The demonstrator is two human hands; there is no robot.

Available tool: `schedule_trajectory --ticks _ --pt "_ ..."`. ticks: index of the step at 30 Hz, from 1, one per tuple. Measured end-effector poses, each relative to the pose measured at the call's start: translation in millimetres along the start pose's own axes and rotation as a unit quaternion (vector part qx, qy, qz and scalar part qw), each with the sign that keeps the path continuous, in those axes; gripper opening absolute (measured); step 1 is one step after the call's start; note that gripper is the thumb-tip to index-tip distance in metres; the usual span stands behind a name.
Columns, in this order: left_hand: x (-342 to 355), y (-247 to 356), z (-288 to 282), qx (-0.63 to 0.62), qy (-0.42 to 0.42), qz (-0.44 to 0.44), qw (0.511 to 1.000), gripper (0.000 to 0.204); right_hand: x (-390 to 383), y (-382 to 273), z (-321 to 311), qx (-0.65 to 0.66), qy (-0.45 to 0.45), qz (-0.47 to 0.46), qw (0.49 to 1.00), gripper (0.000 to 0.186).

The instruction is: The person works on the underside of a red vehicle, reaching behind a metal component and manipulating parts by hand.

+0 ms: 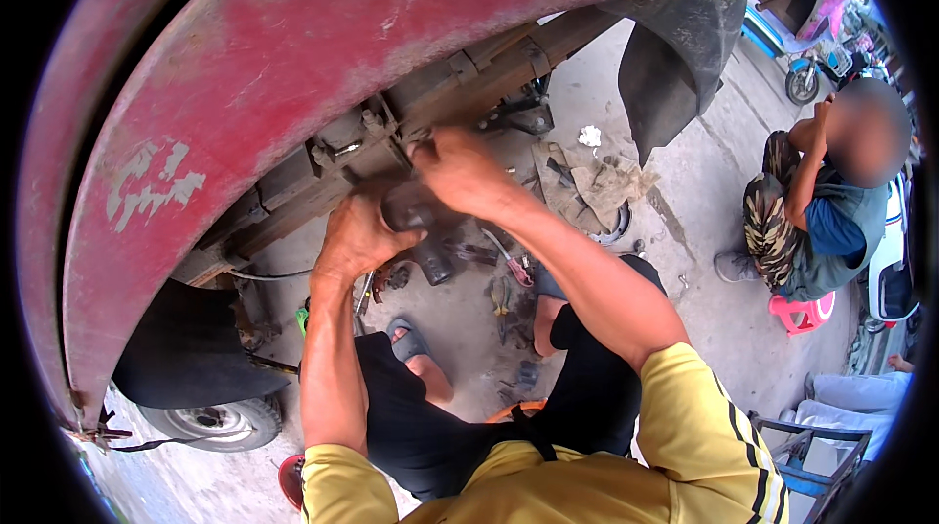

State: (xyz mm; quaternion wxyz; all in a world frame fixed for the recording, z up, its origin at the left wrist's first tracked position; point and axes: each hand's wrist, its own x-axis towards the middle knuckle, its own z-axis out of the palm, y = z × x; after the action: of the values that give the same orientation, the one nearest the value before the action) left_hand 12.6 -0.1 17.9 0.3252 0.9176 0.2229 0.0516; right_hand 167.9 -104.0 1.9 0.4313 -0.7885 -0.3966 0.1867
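A rusty red vehicle panel (293,64) arches over the work spot, with a dirty metal frame rail (323,186) beneath it. My left hand (357,235) is curled against a dark, greasy cylindrical part (432,255) under the rail, its thumb pointing right; its fingertips are partly hidden. Just right of it and higher, my right hand (455,172) is closed close to the rail and the top of that part. Motion blurs its fingers, and what they grip is not clear. Below, a tool with a red-pink handle (518,273) and pliers (501,296) lie on the ground.
A brown cloth (587,186) and a curved metal piece (614,227) lie on the concrete. Black rubber flaps (675,74) hang from the vehicle. A wheel (220,424) is at lower left. At right, a person (822,191) sits on a pink stool (802,314).
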Motion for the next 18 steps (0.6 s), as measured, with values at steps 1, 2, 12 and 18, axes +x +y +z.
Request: schedule_trajectory --ticks 1,2,12,18 --pt "-0.4 -3.0 -0.9 -0.006 -0.007 0.000 1.000 0.072 -1.9 -8.4 0.6 -0.018 0.012 -0.036 0.999 0.039" --pt "-1.2 -6.5 1.6 -0.022 0.004 0.001 1.000 0.072 -2.4 -16.8 -4.7 -0.009 -0.008 -0.010 1.000 0.037" --pt "0.2 -12.6 5.0 -0.022 0.031 0.039 0.999 0.071 0.5 -34.2 -7.6 -0.054 -0.022 0.009 0.998 0.044" --pt "-1.5 -5.3 0.8 -0.030 0.010 -0.002 0.999 0.069 16.2 18.7 -8.1 0.191 -0.068 0.124 0.971 0.049"
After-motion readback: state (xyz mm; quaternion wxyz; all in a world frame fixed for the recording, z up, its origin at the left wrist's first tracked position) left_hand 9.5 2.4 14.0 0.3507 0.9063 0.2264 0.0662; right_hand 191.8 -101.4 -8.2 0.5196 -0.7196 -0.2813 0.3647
